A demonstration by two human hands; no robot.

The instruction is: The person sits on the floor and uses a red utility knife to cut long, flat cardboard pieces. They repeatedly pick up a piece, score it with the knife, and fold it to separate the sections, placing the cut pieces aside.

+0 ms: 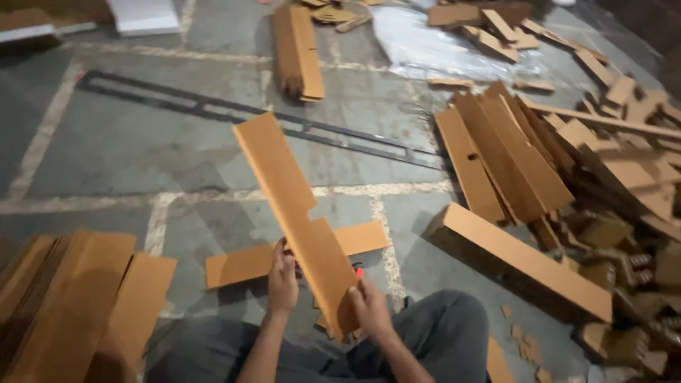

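cardboard strip (294,206), edges gripped, bare floor (128,149) beyond

Cardboard stacks (518,259) — black frame (213,110)

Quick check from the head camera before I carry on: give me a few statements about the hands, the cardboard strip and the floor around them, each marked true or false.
1. Both hands grip the long cardboard strip at its near end. True: left hand, right hand.
2. The strip lies flat on the floor. False: it is lifted, angled up and away from the person.
3. A second cardboard piece lies crosswise on the floor beneath it. True.
4. The big heap of cardboard pieces is on the person's left. False: it is on the right; a smaller stack sits on the left.
5. A dark flat frame lies on the floor beyond the strip. True.
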